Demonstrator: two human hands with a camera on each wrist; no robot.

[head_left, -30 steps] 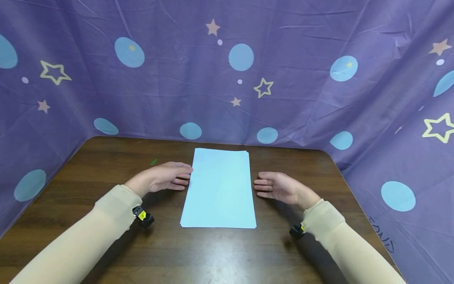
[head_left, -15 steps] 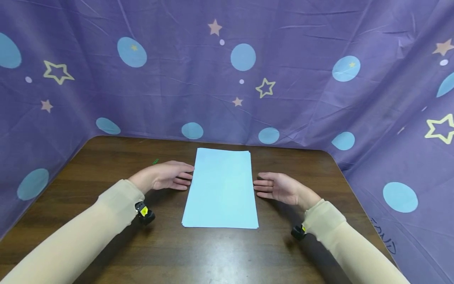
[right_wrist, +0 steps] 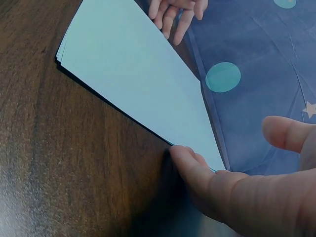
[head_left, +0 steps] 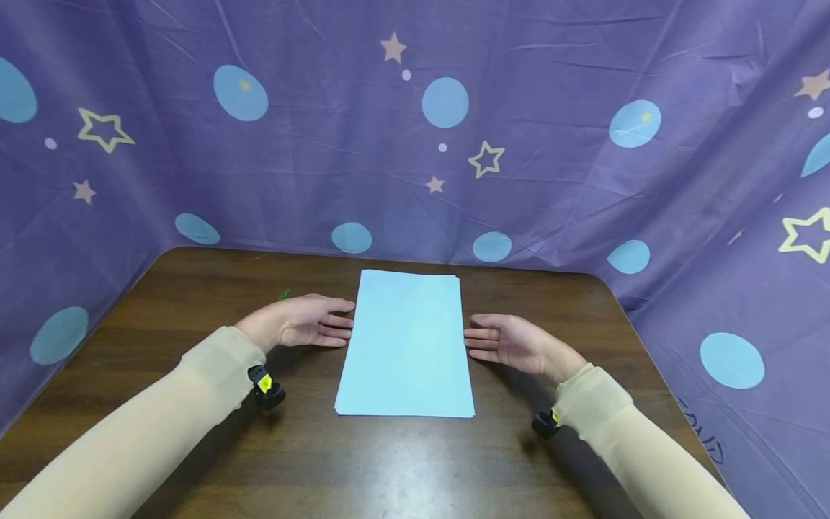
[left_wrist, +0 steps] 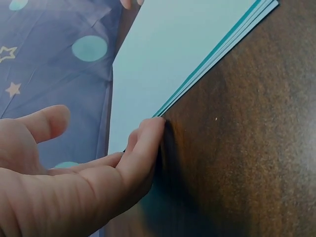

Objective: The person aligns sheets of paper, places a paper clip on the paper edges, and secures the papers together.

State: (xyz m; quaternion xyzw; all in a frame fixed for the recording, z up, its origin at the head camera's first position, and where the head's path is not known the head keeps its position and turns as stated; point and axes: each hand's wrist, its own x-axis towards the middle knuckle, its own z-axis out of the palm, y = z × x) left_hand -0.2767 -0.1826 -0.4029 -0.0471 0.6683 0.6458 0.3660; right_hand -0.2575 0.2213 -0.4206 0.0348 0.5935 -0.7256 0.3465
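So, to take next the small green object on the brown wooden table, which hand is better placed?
Probably the left hand: the small green object lies just beyond it, while the right hand is across the pale blue rectangular paper stack.

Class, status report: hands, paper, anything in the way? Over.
Left hand and right hand at opposite sides of paper stack, not gripping. Flat on table, edges slightly uneven. Green clip beyond left hand, not in the way.

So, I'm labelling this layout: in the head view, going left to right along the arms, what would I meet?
Left sleeve, left hand, light-blue paper stack, right hand, right sleeve.
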